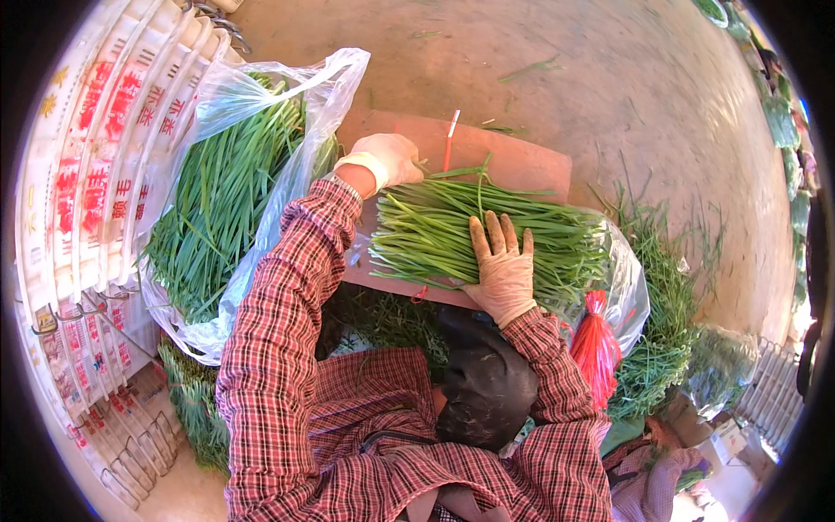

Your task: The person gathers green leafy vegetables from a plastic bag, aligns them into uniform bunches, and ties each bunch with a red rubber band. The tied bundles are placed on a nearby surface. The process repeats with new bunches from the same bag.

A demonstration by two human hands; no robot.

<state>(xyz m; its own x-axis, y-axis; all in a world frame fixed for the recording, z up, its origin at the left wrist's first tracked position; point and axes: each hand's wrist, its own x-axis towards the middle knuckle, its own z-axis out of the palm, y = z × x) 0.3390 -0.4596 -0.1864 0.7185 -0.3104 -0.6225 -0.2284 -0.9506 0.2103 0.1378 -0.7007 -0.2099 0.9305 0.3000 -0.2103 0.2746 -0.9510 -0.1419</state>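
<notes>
A loose pile of garlic chives (pixel 424 228) lies across a reddish board (pixel 528 166), pale stem ends to the left. My left hand (pixel 386 160), in a thin pale glove, pinches a stray chive stalk at the pile's upper left corner. My right hand (pixel 503 271), gloved with stained fingertips, rests flat on the middle of the pile, fingers spread. Just beyond the pile, a red-and-white strip (pixel 450 140) crosses the board. Beneath the leaf tips on the right is a clear plastic sheet (pixel 629 280).
An open plastic bag (pixel 333 85) of chives stands left, against stacked white crates (pixel 98 150) bearing writing. A bundle of red ties (pixel 595 352) hangs near my right forearm. Loose greens (pixel 659 313) heap at right. Another person's sleeve (pixel 659 476) shows lower right.
</notes>
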